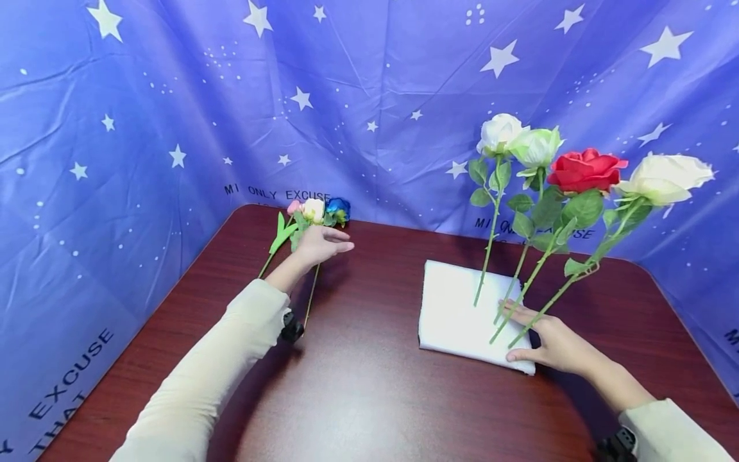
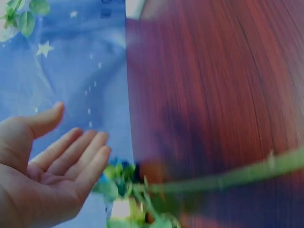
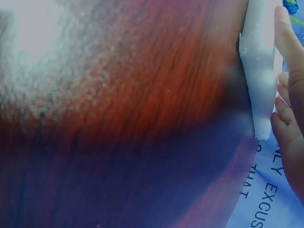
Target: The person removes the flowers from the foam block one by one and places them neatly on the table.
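My left hand [image 1: 320, 246] hovers over flowers lying at the table's back left, fingers extended; its palm [image 2: 57, 190] holds nothing in the left wrist view. Under and beyond it are a pink tulip [image 1: 294, 207] with bright green leaves, a cream flower [image 1: 314, 210] and a blue flower [image 1: 338, 210]. On the right, my right hand [image 1: 557, 343] rests on the right side of a white foam block [image 1: 450, 314], thumb and fingers spread. From the block rise a white rose [image 1: 501, 133], a greenish-white rose [image 1: 537, 149], a red rose [image 1: 587, 171] and a leaning cream rose [image 1: 666, 178].
The dark red wooden table [image 1: 358, 359] carries everything. A blue curtain [image 1: 381, 83] with white stars and lettering hangs around its back and sides. One thin stem [image 1: 312, 298] runs toward the front beside the left forearm. The tall roses lean over the right hand.
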The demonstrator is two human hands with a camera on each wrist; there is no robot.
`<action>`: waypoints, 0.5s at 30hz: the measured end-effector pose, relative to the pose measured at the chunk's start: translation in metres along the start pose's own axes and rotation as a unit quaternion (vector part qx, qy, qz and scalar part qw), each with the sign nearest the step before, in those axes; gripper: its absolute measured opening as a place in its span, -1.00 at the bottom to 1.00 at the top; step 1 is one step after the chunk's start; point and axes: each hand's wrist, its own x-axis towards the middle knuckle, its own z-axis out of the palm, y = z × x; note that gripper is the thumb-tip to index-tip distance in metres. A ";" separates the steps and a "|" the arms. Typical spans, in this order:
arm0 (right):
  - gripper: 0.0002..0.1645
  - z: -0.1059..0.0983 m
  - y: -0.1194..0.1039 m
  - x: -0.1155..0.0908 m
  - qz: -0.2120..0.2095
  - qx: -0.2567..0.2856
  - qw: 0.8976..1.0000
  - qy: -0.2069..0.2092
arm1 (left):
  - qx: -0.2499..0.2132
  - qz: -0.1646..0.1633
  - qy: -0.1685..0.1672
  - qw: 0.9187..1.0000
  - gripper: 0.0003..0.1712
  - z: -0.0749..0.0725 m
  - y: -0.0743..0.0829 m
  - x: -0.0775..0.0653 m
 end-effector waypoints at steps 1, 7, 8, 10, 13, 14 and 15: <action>-0.03 0.000 0.000 0.000 0.001 0.001 1.000 -0.002 | -0.019 0.007 -0.007 1.000 -0.58 0.006 0.003 0.002; -0.02 0.000 0.001 0.000 0.010 0.001 1.000 -0.010 | -0.141 0.027 -0.046 0.989 -0.57 0.048 0.025 0.007; -0.02 0.000 0.001 0.000 0.011 0.000 1.000 -0.009 | -0.150 0.032 -0.054 0.987 -0.56 0.055 0.029 0.007; -0.02 0.000 0.001 -0.001 0.013 0.000 1.000 -0.009 | -0.165 0.040 -0.074 0.983 -0.55 0.070 0.036 0.007; -0.02 0.001 0.001 -0.002 0.015 0.001 1.000 -0.007 | -0.175 0.053 -0.104 0.978 -0.55 0.091 0.046 0.006; -0.02 0.001 0.001 -0.002 0.015 0.001 1.000 -0.008 | -0.178 0.055 -0.112 0.976 -0.55 0.098 0.049 0.005; -0.02 0.001 0.001 -0.003 0.016 0.001 1.000 -0.008 | -0.182 0.056 -0.121 0.974 -0.56 0.104 0.052 0.005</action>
